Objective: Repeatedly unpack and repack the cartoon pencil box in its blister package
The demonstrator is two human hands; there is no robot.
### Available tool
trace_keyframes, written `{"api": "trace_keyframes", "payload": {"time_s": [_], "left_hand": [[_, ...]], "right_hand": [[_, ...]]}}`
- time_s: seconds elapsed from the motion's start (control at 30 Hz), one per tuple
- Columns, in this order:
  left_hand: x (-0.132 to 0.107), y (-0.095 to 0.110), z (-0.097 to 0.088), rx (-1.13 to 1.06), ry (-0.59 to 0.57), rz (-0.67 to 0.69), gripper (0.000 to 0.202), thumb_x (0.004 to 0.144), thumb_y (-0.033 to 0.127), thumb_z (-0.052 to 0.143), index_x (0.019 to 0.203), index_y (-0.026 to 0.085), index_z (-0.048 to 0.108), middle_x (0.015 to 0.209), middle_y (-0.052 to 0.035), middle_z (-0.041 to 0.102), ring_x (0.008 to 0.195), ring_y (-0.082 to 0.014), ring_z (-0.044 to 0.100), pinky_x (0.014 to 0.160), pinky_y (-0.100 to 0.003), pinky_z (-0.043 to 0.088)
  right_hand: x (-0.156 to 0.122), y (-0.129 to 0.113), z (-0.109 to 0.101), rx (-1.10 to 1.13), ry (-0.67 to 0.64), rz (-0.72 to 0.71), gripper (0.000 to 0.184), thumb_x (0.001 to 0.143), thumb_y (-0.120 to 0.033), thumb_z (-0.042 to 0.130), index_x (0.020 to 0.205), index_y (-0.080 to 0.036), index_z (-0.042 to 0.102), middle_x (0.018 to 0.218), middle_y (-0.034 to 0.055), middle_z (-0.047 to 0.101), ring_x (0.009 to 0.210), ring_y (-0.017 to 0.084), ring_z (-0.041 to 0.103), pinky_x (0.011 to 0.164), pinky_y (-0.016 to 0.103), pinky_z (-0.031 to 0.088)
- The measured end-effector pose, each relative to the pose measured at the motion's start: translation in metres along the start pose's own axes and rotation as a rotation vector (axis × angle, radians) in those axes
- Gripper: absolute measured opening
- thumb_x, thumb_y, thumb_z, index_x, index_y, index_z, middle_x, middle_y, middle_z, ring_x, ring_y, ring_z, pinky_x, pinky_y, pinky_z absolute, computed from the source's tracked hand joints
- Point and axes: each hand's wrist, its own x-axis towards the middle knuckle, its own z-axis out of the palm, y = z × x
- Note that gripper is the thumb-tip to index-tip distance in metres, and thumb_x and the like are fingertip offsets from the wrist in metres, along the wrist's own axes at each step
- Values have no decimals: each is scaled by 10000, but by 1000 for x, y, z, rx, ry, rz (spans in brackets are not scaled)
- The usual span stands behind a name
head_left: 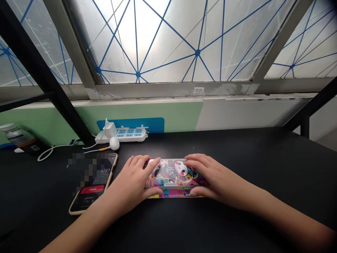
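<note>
A colourful pencil case (pixel 168 174) with a white cartoon face on its lid lies on the black desk, its long side toward me. A pale clasp (pixel 170 184) shows at the front edge, and the lid is down. My left hand (pixel 137 177) wraps the left end, its thumb at the front and its fingers over the top. At the right end my right hand (pixel 210 175) grips in the same way, thumb low in front and fingers on the lid. Both ends of the case are partly hidden by the hands.
Left of the case lies a phone (pixel 97 184) with a lit screen. Behind it are a white power strip (pixel 131 134) with a plug, a white round device (pixel 114 143), and cables. A dark bottle (pixel 22 138) stands far left. Black frame bars (pixel 60 102) flank the desk.
</note>
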Motion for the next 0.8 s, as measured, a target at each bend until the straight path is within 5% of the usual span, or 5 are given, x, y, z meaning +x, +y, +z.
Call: {"api": "trace_keyframes", "payload": {"time_s": [0.17, 0.33, 0.47, 0.63, 0.8], "left_hand": [[-3, 9, -3, 128, 179, 46, 807, 797, 481, 832, 1486, 260, 476, 1326, -168, 531, 1227, -377, 493, 1071, -612, 413], [-4, 14, -3, 198, 309, 106, 935, 744, 643, 803, 1498, 214, 455, 1320, -194, 519, 1244, -397, 484, 1160, -667, 265], [-2, 12, -4, 171, 306, 119, 900, 839, 731, 636, 1521, 187, 414, 1399, -218, 522, 1307, -409, 468, 1180, -664, 211], [0, 5, -15, 123, 349, 34, 719, 954, 456, 650, 1549, 205, 333, 1482, -195, 517, 1367, -392, 460, 1187, -658, 191], [-3, 1, -22, 147, 392, 145, 605, 913, 371, 728, 1439, 219, 471, 1149, -126, 667, 1066, -321, 644, 1139, -609, 322]], "right_hand": [[2, 15, 9, 23, 50, 165, 856, 847, -698, 649, 1495, -189, 417, 1523, 227, 499, 1418, 394, 455, 1138, 665, 367], [0, 14, 4, -2, 216, 221, 881, 684, -654, 824, 1407, -258, 514, 1378, 176, 573, 1268, 413, 540, 1032, 630, 466], [-2, 9, 0, -38, 288, 157, 827, 629, -626, 881, 1301, -274, 552, 1215, 131, 567, 1140, 367, 540, 958, 577, 503], [-6, 4, -5, -153, 354, 30, 738, 708, -599, 846, 1295, -294, 518, 1152, 109, 528, 1081, 334, 496, 903, 528, 520], [-11, 0, -8, -295, 406, -82, 545, 895, -394, 736, 1370, -279, 495, 1116, 96, 531, 989, 269, 538, 820, 411, 542]]}}
